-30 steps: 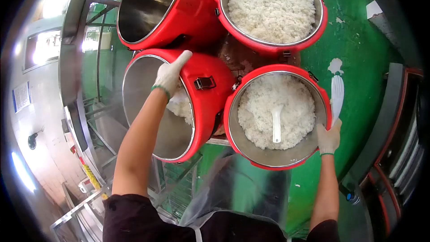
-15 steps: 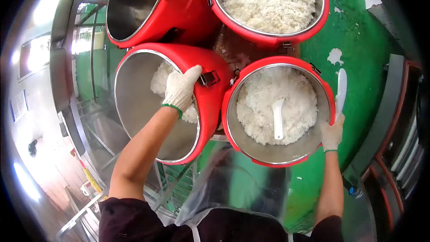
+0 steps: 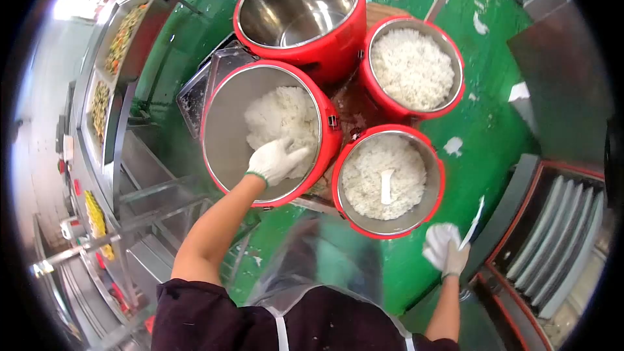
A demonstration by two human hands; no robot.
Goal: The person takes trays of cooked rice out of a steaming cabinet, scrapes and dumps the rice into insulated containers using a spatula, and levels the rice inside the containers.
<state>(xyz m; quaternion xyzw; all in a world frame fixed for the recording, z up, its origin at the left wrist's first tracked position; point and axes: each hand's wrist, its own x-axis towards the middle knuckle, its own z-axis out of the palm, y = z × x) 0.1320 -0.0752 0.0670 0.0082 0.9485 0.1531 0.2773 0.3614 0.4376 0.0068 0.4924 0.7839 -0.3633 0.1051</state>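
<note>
My left hand (image 3: 276, 160), in a white knit glove with a green cuff, reaches into a large tilted red tub (image 3: 329, 146), metal-lined. Its fingers are apart and empty, over a mound of cooked rice (image 3: 278, 109); whether they touch it I cannot tell. My right hand (image 3: 457, 260), also gloved, is low at the right, closed around a white rice paddle (image 3: 474, 222) pointing up. A crumpled white thing (image 3: 439, 242), perhaps a cloth, is against that hand. Between the hands stands a smaller red tub (image 3: 439, 175) of rice, with another white rice paddle (image 3: 387, 187) lying on top.
Behind stand another red tub of rice (image 3: 414, 65) and a large red tub with a bare metal inside (image 3: 361, 16). Metal trays of food (image 3: 121, 39) line the left. A rack with grey slats (image 3: 552, 240) is at the right. The floor (image 3: 481, 130) is green with white spots.
My left hand has gone from the large tub's rim to inside it, above the rice. My right hand has left the small tub's rim and moved lower, with the paddle. The view has shifted.
</note>
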